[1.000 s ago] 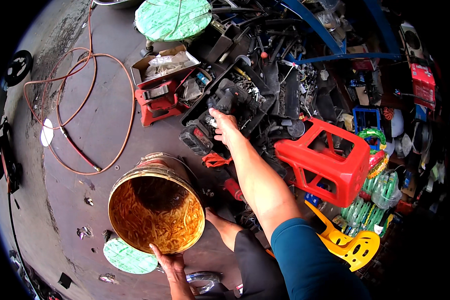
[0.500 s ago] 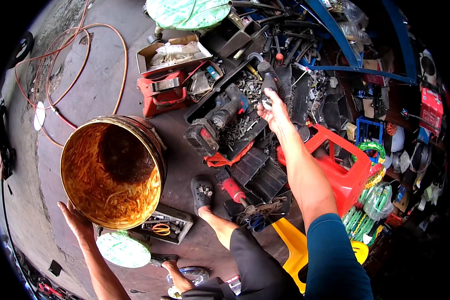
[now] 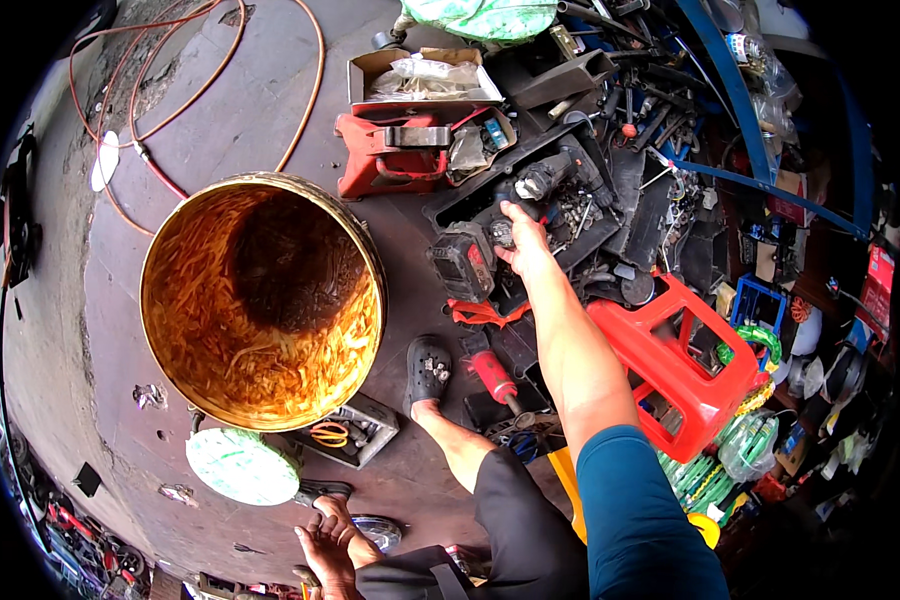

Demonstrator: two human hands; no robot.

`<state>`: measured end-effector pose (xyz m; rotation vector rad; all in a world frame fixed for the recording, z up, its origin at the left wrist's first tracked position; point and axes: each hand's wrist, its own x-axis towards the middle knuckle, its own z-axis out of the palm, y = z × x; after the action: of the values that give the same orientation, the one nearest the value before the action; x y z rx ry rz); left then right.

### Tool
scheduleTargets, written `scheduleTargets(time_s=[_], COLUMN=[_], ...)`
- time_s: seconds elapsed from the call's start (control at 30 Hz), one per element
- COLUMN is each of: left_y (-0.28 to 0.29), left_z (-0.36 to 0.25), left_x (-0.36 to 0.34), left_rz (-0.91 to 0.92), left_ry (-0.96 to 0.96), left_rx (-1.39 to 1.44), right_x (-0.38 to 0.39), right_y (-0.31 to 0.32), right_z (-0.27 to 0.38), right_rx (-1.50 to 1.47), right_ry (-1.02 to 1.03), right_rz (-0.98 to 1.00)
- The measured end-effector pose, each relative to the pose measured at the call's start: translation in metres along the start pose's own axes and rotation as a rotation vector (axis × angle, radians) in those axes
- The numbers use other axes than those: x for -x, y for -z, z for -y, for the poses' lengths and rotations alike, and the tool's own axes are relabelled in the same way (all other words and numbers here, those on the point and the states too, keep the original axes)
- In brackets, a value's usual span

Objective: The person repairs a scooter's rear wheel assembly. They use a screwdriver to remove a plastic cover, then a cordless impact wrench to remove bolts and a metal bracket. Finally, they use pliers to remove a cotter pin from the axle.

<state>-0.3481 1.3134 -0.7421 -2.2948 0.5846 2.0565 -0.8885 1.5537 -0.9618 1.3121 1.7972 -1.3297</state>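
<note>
Right hand reaches forward into the black tool case, fingers curled down onto the black cordless drill lying in it; looks like a grip on the drill body, though the fingertips are partly hidden behind the tool. The drill's battery end sits at the near left corner of the case, its chuck end pointing toward the far side. Left hand is down at the bottom edge of view, palm up, fingers loosely open, holding nothing, just beside a round green-white lid on the concrete floor. A big rusty bucket stands left of the case, mouth open toward the camera. A red jerrycan sits right of the forearm. A red toolbox lies beyond the bucket, and an orange hose loops across the floor. A foot in a black clog rests between bucket and case.
</note>
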Motion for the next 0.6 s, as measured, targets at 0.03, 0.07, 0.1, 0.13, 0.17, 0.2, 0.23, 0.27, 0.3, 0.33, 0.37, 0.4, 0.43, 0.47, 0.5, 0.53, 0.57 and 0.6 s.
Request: scheduleTargets(time_s=[0.03, 0.07, 0.1, 0.13, 0.17, 0.2, 0.23, 0.27, 0.3, 0.33, 0.37, 0.4, 0.43, 0.47, 0.5, 0.53, 0.57, 0.6], left_y=[0.012, 0.014, 0.016, 0.0, -0.013, -0.017, -0.017, -0.025, -0.033, -0.027, -0.038, -0.054, -0.069, -0.082, -0.094, -0.106, -0.12, -0.134], left_z=[0.012, 0.02, 0.026, 0.026, 0.023, 0.025, 0.027, 0.025, 0.023, 0.027, 0.028, 0.026, 0.024, 0.026, 0.03, 0.032, 0.034, 0.034], left_x=[0.001, 0.001, 0.005, 0.02, 0.031, 0.037, 0.045, 0.05, 0.053, 0.046, 0.052, 0.062, 0.072, 0.077, 0.081, 0.084, 0.091, 0.096], left_rz=[0.08, 0.102, 0.122, 0.103, 0.135, 0.163, 0.184, 0.234, 0.287, 0.404, 0.441, 0.443, 0.441, 0.5, 0.555, 0.606, 0.629, 0.667], left_ry=[0.037, 0.065, 0.097, 0.084, 0.1, 0.093, 0.092, 0.099, 0.107, 0.147, 0.138, 0.148, 0.166, 0.163, 0.157, 0.162, 0.161, 0.146], left_rx=[0.037, 0.072, 0.104, 0.067, 0.081, 0.072, 0.055, 0.014, -0.034, -0.004, -0.056, -0.135, -0.22, -0.281, -0.342, -0.381, -0.396, -0.402], right_x=[-0.005, -0.006, -0.001, 0.015, 0.033, 0.052, 0.074, 0.094, 0.116, 0.147, 0.175, 0.196, 0.217, 0.248, 0.266, 0.285, 0.301, 0.312], right_y=[0.012, 0.031, 0.053, 0.072, 0.091, 0.105, 0.122, 0.143, 0.163, 0.173, 0.178, 0.185, 0.191, 0.189, 0.193, 0.192, 0.191, 0.189], right_z=[0.0, 0.007, 0.01, 0.015, 0.022, 0.025, 0.02, 0.015, 0.009, 0.005, 0.001, -0.009, -0.022, -0.022, -0.031, -0.041, -0.049, -0.061], right_rx=[-0.003, 0.012, 0.027, 0.073, 0.113, 0.173, 0.231, 0.293, 0.352, 0.463, 0.577, 0.711, 0.844, 0.951, 0.951, 0.985, 1.015, 1.001], right_ry=[-0.017, -0.02, -0.027, -0.037, -0.036, -0.008, 0.009, 0.072, 0.132, 0.181, 0.235, 0.387, 0.529, 0.514, 0.497, 0.555, 0.618, 0.657], right_rz=[-0.017, 0.039, 0.092, 0.164, 0.227, 0.267, 0.301, 0.331, 0.357, 0.339, 0.326, 0.285, 0.235, 0.236, 0.278, 0.286, 0.289, 0.305])
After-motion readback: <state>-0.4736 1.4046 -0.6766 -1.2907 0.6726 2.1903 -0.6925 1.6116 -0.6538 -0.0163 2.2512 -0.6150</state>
